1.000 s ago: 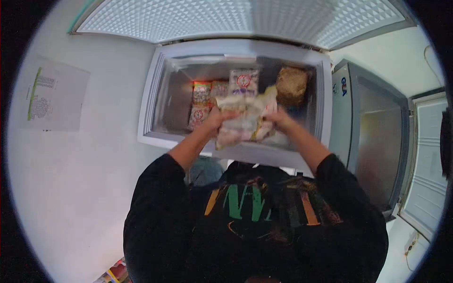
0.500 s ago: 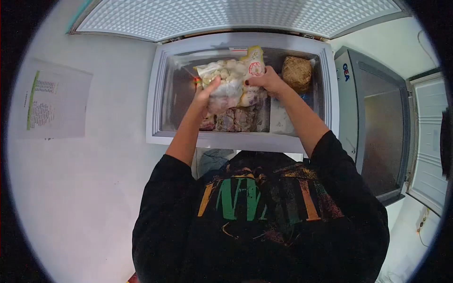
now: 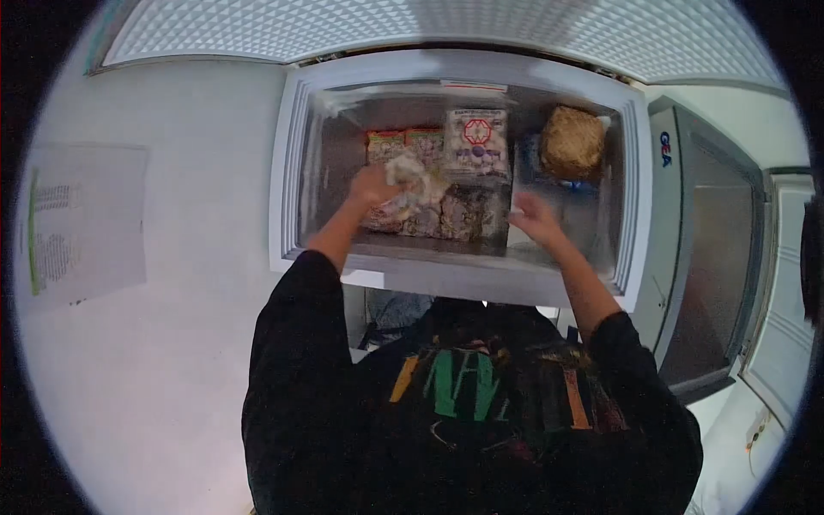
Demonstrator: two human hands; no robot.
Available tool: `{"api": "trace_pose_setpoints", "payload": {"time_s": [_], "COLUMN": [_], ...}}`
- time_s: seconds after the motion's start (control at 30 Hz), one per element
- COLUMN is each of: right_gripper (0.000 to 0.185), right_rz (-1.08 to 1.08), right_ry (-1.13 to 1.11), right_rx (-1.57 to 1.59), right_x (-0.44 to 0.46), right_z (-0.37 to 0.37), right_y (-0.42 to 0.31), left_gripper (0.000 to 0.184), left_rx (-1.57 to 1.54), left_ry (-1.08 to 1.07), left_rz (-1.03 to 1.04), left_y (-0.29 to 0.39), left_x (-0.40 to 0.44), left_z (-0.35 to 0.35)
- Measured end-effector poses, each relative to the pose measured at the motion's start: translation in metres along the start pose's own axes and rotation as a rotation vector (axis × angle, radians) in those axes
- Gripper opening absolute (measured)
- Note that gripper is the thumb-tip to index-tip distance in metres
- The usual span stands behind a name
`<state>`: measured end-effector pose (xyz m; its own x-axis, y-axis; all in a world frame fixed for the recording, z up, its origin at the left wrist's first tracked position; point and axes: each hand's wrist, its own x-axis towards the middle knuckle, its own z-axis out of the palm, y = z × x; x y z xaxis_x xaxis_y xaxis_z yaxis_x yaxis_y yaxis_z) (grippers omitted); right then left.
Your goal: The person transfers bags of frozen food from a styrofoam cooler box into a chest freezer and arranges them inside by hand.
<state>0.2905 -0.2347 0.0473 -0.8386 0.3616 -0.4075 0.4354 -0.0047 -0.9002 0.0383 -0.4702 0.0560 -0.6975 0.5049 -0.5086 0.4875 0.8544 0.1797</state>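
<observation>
My left hand (image 3: 371, 187) grips a crumpled, see-through plastic bag (image 3: 418, 182) with pale contents, blurred by motion. The bag is above several frozen packs (image 3: 463, 215) on the left side of the chest freezer. My right hand (image 3: 537, 218) is over the freezer's right half, holding nothing, its fingers loosely bent and apart. Up and to its left lies a clear and white packet (image 3: 477, 161) of pale round pieces with a red emblem. Red-edged packs (image 3: 386, 142) lie beyond my left hand, partly covered by the bag.
The chest freezer's rim (image 3: 635, 197) surrounds the packs, its lid (image 3: 386, 30) raised at the back. A brown wrapped block (image 3: 573, 142) sits at the back right inside. A grey GEA freezer (image 3: 712, 257) stands to the right. A paper sheet (image 3: 90, 223) hangs on the left wall.
The emblem packet has left my hands and lies flat in the freezer. My right hand has let go and drawn back toward me. My left hand is lower, on the plastic bag.
</observation>
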Motion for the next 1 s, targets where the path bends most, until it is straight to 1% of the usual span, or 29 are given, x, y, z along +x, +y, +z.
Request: {"api": "trace_pose_setpoints", "payload": {"time_s": [0.03,0.1,0.17,0.23,0.27,0.3,0.37,0.4,0.47,0.5,0.53,0.57,0.63,0.67,0.73,0.8,0.87,0.93,1.0], "right_gripper": [0.05,0.038,0.033,0.03,0.027,0.027,0.023,0.023,0.023,0.023,0.022,0.021,0.019,0.018,0.017,0.016,0.02,0.018,0.017], "right_rz": [0.057,0.055,-0.02,-0.001,0.014,0.019,-0.077,-0.071,0.014,0.019,0.0,-0.017,-0.006,-0.001,0.042,0.06,0.105,0.076,0.056], "right_ry": [-0.011,-0.045,0.021,0.034,0.059,0.056,0.098,0.096,0.141,0.136,0.149,0.163,0.167,0.175,0.179,0.183,0.194,0.192,0.19], "right_rx": [0.116,0.167,0.202,0.219,0.241,0.228,0.397,0.386,0.318,0.312,0.31,0.309,0.326,0.343,0.329,0.314,0.323,0.351,0.371], "right_x": [-0.005,-0.013,-0.013,-0.011,-0.009,-0.007,-0.002,0.0,0.001,0.001,0.0,0.003,0.01,0.009,0.011,0.014,0.016,0.017,0.018], "right_z": [-0.001,-0.006,-0.011,-0.012,-0.013,-0.014,-0.016,-0.018,-0.022,-0.024,-0.027,-0.028,-0.025,-0.023,-0.019,-0.017,-0.015,-0.017,-0.017], "right_y": [0.013,0.026,0.055,0.037,0.029,0.033,0.044,0.043,0.042,0.052,0.061,0.069,0.073,0.074,0.074,0.073,0.073,0.077,0.078], "left_gripper": [0.075,0.074,0.07,0.064,0.062,0.059,0.058,0.058,0.058,0.058,0.058,0.055,0.053,0.053,0.054,0.055,0.056,0.057,0.063], "left_rx": [-0.005,0.181,0.206,0.38,0.516,0.67,0.819,0.92,1.049,0.987,0.981,0.671,0.352,0.248,0.149,0.684,0.657,0.628,0.471], "left_ry": [-0.004,-0.087,-0.11,-0.121,-0.088,0.016,-0.242,-0.327,-0.4,-0.239,-0.245,-0.434,-0.622,-0.493,-0.37,-0.169,-0.206,-0.244,-0.108], "left_rz": [-0.01,0.219,0.239,0.378,0.469,0.582,0.502,0.486,0.494,0.464,0.462,0.275,0.084,0.099,0.108,0.561,0.545,0.533,0.488], "left_y": [-0.001,-0.001,-0.007,-0.036,-0.052,-0.075,-0.032,-0.022,-0.015,-0.019,-0.023,-0.031,-0.032,-0.036,-0.044,-0.048,-0.049,-0.055,-0.057], "left_x": [0.014,0.041,0.069,0.112,0.139,0.173,0.152,0.144,0.141,0.142,0.167,0.206,0.224,0.222,0.206,0.18,0.168,0.164,0.161], "left_z": [0.017,0.049,0.094,0.176,0.228,0.297,0.249,0.237,0.226,0.23,0.25,0.282,0.288,0.285,0.282,0.284,0.286,0.294,0.299]}}
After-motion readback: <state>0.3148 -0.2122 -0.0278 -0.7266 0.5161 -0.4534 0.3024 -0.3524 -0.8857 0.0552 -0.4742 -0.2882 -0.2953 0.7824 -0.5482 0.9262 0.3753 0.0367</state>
